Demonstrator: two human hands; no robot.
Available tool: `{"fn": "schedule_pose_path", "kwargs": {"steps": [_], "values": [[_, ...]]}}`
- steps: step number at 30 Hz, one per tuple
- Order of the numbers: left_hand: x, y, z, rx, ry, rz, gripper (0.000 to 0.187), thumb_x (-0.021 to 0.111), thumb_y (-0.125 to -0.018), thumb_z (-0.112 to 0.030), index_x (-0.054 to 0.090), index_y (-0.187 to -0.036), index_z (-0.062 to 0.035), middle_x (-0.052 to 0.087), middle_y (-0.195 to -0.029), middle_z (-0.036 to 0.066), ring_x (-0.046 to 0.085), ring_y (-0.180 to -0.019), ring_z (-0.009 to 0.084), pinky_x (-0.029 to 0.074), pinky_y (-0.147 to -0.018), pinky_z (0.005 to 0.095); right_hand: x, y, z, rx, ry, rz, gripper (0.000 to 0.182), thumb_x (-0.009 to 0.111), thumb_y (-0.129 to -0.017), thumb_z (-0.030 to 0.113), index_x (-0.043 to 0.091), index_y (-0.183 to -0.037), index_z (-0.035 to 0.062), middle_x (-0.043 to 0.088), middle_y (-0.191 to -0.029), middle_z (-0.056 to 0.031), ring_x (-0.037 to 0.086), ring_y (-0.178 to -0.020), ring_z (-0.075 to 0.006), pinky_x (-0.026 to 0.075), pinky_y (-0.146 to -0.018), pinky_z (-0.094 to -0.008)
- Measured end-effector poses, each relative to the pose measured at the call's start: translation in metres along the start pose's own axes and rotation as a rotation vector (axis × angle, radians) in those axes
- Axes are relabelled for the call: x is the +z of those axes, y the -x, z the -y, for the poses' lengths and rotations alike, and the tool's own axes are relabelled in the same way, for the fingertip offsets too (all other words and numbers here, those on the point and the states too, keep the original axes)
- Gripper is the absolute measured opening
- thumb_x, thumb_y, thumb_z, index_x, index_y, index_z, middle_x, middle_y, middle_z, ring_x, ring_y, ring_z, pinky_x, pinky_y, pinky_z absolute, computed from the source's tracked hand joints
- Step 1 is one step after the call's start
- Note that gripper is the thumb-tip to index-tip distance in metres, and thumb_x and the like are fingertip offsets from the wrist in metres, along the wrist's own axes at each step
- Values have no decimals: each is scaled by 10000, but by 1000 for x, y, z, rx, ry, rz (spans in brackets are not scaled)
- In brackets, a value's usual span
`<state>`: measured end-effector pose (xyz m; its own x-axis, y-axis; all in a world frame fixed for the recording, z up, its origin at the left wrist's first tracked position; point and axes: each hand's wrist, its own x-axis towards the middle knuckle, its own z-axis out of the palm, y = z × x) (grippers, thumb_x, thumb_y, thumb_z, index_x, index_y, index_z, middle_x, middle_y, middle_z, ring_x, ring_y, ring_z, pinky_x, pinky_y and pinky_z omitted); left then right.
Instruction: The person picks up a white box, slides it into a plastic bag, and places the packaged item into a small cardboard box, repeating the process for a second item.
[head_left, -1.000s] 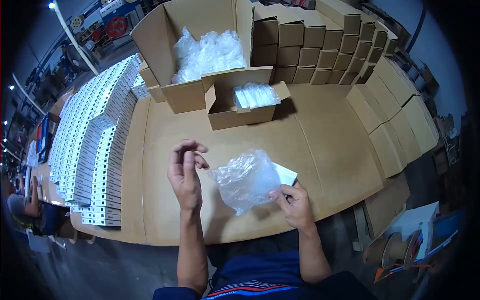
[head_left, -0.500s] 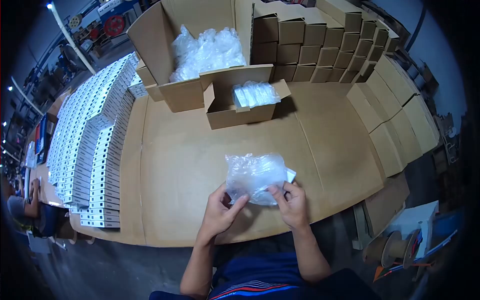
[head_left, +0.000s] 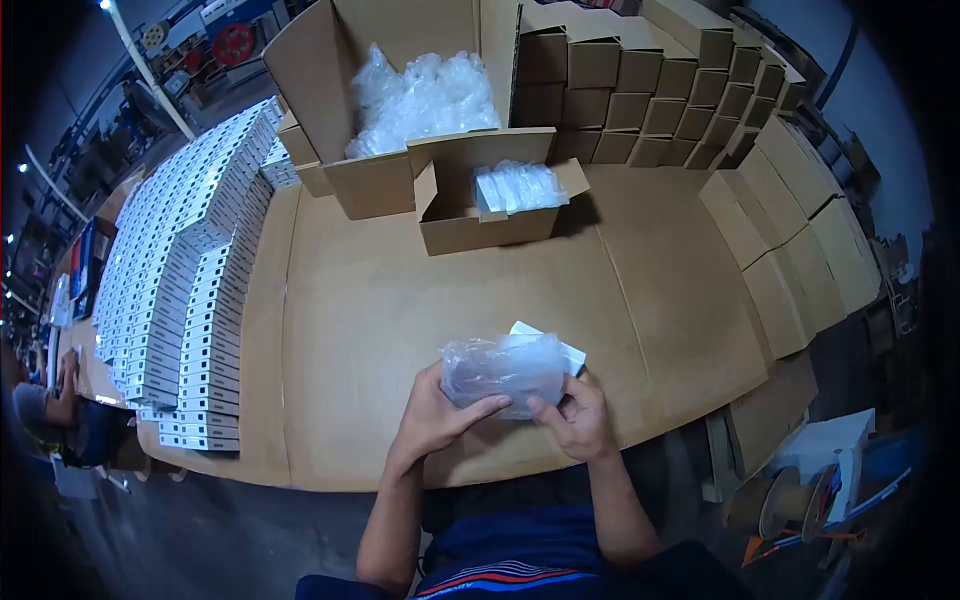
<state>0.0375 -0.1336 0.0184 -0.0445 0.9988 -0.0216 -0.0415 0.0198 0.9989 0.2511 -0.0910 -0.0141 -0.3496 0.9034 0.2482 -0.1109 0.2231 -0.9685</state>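
Note:
A clear plastic bubble-wrap piece (head_left: 500, 375) is held between both hands near the table's front edge. My left hand (head_left: 432, 412) grips its left end, thumb across the front. At its right end my right hand (head_left: 580, 415) is closed on it, thumb and fingers together. Behind the wrap a white box (head_left: 572, 356) sticks out at the upper right, partly hidden by the plastic. Farther back stands an open cardboard box (head_left: 485, 236) with wrapped items (head_left: 520, 187) in its right part.
A large carton (head_left: 375, 190) full of bubble wrap (head_left: 425, 100) stands at the back. White boxes (head_left: 210, 320) are stacked at the left, brown boxes (head_left: 640, 110) at back right, and flatter cartons (head_left: 790, 240) at the right. A person (head_left: 62, 410) sits at far left.
The wrap has folded into a narrower, lower bundle. More of the white box shows above it. Both hands have shifted slightly, and the view has moved a little.

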Motion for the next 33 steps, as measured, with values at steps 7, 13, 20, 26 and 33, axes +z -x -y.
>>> {"fn": "schedule_pose_path", "kwargs": {"steps": [7, 13, 20, 26, 33], "values": [[2, 10, -7, 172, -297, -15, 385, 895, -777, -92, 730, -1094, 52, 779, -980, 124, 741, -896, 179, 585, -826, 322, -43, -42, 42, -223, -105, -213, 590, 713, -941, 30, 410, -1448, 20, 582, -1219, -145, 602, -1104, -193, 494, -970, -327], [11, 13, -11, 123, -228, -8, 374, 890, -784, -92, 731, -1092, 50, 778, -987, 129, 743, -912, 188, 585, -842, 329, -38, -73, 82, -399, -129, -33, 692, 777, -886, -9, 349, -1426, 61, 604, -1139, -130, 630, -1061, -197, 521, -949, -342], [8, 13, -8, 135, -259, 9, 390, 894, -781, -92, 725, -1102, 50, 777, -993, 129, 743, -921, 190, 585, -847, 331, -39, -88, 74, -414, -78, 61, 583, 779, -895, 8, 415, -1347, 50, 577, -1144, -105, 607, -1062, -168, 524, -923, -311], [7, 10, 3, 123, -190, -27, 399, 891, -781, -91, 714, -1116, 38, 778, -996, 122, 742, -916, 182, 585, -851, 328, -43, -87, 69, -440, -89, 138, 562, 812, -872, 25, 447, -1299, 49, 556, -1176, -84, 588, -1067, -152, 505, -939, -299], [11, 7, 2, 53, -191, -67, 418, 890, -772, -77, 677, -1113, 41, 760, -1004, 115, 723, -940, 176, 577, -868, 332, -44, -88, 71, -422, -49, 214, 471, 776, -875, -25, 512, -1258, 48, 590, -1109, -95, 613, -989, -164, 518, -878, -299]]}}
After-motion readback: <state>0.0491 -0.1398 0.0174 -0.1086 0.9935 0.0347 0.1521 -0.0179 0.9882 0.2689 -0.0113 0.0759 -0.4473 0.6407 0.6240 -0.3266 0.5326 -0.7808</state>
